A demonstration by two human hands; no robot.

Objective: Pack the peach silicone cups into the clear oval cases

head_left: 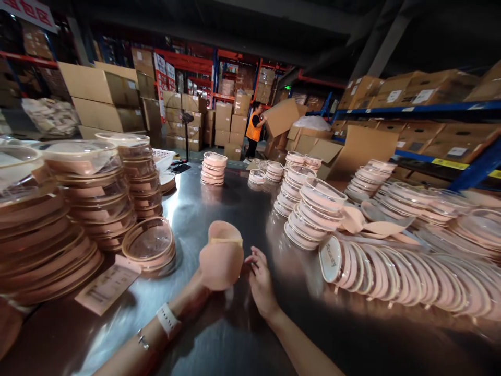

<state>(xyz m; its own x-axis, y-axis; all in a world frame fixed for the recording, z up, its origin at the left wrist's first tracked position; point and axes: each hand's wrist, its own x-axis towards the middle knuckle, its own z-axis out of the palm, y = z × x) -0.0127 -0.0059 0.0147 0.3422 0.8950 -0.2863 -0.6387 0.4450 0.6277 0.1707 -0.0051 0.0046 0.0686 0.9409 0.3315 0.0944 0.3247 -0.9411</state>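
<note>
Over the middle of a shiny metal table, my left hand (201, 284) holds a peach-coloured rounded pad (222, 261). The pad has a smaller lobe on top and a pale yellow strip across it. It hides most of the left hand's fingers. Just right of the pad is my right hand (260, 279), open, its fingers loosely bent and apart with nothing seen in them. Left of my hands lies a round clear-topped case (148, 243), with a peach printed card (109, 284) in front of it.
Tall stacks of similar cases (92, 193) stand on the left. At right are more stacks (313, 214), a long leaning row of cases (395, 271) and loose peach pads (352, 219). Beyond the table, a person in an orange vest (253, 128) handles a cardboard box (282, 116).
</note>
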